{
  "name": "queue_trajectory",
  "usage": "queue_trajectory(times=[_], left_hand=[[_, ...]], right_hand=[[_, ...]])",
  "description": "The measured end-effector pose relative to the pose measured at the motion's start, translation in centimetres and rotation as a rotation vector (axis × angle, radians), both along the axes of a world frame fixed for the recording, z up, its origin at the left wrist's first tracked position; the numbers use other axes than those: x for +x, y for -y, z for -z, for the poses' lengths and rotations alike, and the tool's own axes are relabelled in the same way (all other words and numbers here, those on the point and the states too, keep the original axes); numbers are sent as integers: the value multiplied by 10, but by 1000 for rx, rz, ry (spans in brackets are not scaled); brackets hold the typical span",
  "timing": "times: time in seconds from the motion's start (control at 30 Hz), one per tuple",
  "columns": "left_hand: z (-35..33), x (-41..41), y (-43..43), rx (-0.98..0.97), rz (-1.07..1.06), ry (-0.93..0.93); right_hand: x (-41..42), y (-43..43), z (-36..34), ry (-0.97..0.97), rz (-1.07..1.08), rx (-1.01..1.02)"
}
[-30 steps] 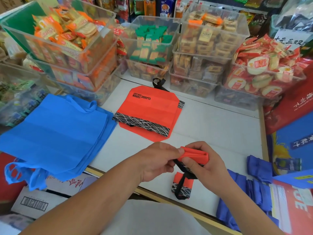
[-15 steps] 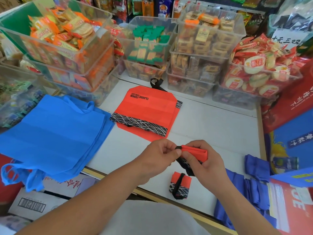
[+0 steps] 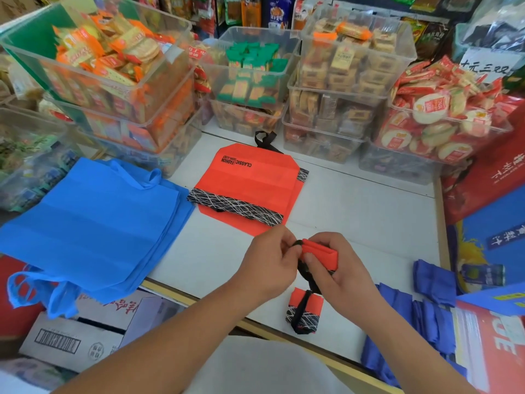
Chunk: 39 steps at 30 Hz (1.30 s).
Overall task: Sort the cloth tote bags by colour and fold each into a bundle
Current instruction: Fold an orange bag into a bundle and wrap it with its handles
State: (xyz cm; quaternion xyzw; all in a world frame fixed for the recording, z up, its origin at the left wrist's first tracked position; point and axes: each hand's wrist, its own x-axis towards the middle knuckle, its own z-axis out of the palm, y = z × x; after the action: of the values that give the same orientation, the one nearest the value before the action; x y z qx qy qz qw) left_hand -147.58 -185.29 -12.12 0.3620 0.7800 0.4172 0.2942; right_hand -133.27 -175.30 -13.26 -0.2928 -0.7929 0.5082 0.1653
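A small folded orange tote bag with black trim is held above the white table. My right hand grips it from the right, and my left hand pinches its black strap at the left end. Below them lies a finished orange bundle tied with a black strap. Flat orange totes with a black patterned band lie in a stack further back. A stack of flat light blue totes covers the table's left side. Folded dark blue bundles sit at the right front.
Clear plastic bins of packaged snacks line the back and left of the table. Red and blue cartons stand at the right. Cardboard boxes lie below the table's front edge on the left.
Both hands have stayed on the orange bag; the left fingers have shifted onto the black strap at its left end, and the bundle looks more compact.
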Motion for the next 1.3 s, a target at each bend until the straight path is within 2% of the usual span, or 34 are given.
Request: queue_trajectory(times=[0.03,0.1,0.23,0.37,0.53,0.63,0.73,0.83,1.0,1.1,1.2,1.3], left_hand=[[-2,-1,-1,10,-47,202],[-4,-1,-2,-15,-91,427],[-7,-5,-3,-52,-63,473],[-11,-17,-1,-104,-42,669],[-20,-20,-8,-316,60,608],[-24,-27,-8,-358,147,765],[-19,-27,-5,-344,137,865],[-16,-25,-6,-318,92,777],[-16,-16,-10,-293,99,364],[-13,-12,-11,-193,93,226],[-11,-15,-9,-153,90,99],[-9,-13,-10,-100,68,-55]], right_hand=[[1,-2,-1,-4,-7,16],[4,-2,-2,-16,10,50],[4,0,-6,-43,73,-39],[8,-8,-11,-26,-57,-127],[12,-18,-9,29,-163,-33],[14,-23,-13,-48,-223,-20],[13,-28,-14,-75,-264,2],[12,-26,-13,-62,-263,49],[9,-20,-3,23,-216,193],[8,-19,2,95,-172,239],[6,-15,2,9,-118,274],[6,-12,4,-32,-31,178]])
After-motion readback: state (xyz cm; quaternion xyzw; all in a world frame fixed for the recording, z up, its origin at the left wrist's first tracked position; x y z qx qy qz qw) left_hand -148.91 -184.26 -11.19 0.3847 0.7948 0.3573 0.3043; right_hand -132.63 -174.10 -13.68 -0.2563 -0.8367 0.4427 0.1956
